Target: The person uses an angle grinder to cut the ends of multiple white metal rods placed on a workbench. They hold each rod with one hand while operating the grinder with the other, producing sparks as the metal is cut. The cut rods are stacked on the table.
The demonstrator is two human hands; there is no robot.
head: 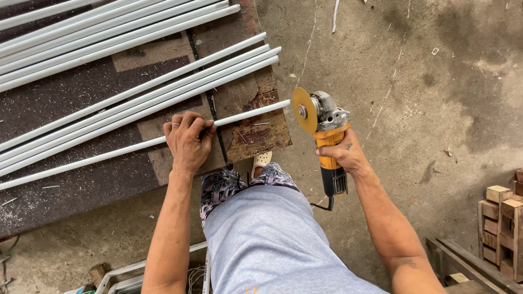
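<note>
bench: rusty brown worktable [256,136] with worn dark top | stock: two bundles of white tubes [109,32] lying diagonally across it | floor: stained grey concrete [436,81] | right edge: stacked small wood blocks [501,218] | bottom left: white frame [125,272] on floor

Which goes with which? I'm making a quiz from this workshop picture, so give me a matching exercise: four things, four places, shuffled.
Things:
1. left hand
2. right hand
3. cutting disc
4. wooden blocks

Places:
A. stacked at the right edge of the picture
B. pressed on a white pipe on the bench
C. just past the pipe's end, off the bench
D. around the orange grinder

Pairs: 1-B, 2-D, 3-C, 4-A
</note>
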